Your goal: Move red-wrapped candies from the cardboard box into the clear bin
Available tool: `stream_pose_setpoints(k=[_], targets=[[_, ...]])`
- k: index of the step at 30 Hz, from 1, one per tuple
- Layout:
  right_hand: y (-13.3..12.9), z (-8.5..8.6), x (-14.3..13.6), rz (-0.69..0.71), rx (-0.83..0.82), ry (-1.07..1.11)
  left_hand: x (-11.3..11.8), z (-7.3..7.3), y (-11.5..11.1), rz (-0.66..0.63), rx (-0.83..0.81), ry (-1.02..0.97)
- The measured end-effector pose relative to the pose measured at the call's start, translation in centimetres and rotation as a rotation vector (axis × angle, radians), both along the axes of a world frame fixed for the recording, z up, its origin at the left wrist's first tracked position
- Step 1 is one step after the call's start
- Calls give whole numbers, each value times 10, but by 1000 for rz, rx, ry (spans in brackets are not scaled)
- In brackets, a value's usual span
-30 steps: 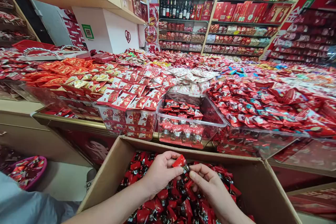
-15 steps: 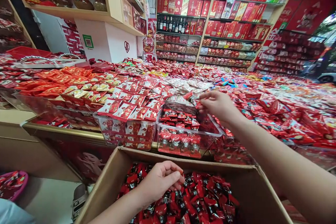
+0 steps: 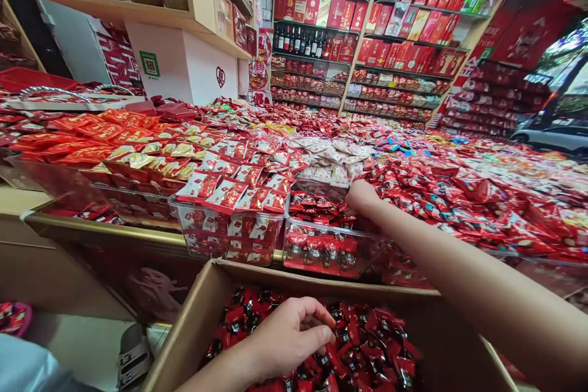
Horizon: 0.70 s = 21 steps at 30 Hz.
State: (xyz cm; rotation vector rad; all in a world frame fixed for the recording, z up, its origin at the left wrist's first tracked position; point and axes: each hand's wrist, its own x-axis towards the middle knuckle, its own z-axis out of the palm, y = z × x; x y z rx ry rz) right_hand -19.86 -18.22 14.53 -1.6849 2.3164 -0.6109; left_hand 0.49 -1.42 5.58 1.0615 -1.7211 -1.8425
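Observation:
My right hand [image 3: 361, 197] reaches into the right side of a clear plastic bin [image 3: 367, 234], its fingers bent down and closed. What they hold, if anything, is hidden. Small red-and-black wrapped candies [image 3: 321, 252] stand in rows inside that bin, against its front wall and behind. Over an open cardboard box [image 3: 184, 324] hovers my left hand [image 3: 298, 332], fingers loosely curved and thumb apart, with nothing visible between them. Loose red-and-black wrapped candies [image 3: 362, 337] of the same look fill the bottom of the box.
Left of the bin stands another clear bin [image 3: 232, 233] heaped with red-and-white packets. White packets [image 3: 335, 156] lie behind, red packets [image 3: 482, 208] to the right. Shelves [image 3: 358, 43] with bottles and boxes line the back. A grey slipper [image 3: 133, 352] is on the floor.
My right hand has moved down into the bin, its fingers now pointing downward. My left hand has shifted slightly right and its thumb has parted from the fingers. The view has turned a little.

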Motion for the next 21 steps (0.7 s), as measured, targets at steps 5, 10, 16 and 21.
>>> stream_pose_setpoints(k=[5, 10, 16, 21], targets=[[15, 5, 14, 87, 147, 338, 1, 0, 0, -43, -53, -56], [25, 17, 26, 241, 163, 537, 1, -1, -1, -30, -45, -88], [12, 9, 23, 405, 227, 625, -1, -6, -1, -57, -92, -160], [21, 25, 23, 398, 131, 605, 8, -23, 0, -156, -402, -441]])
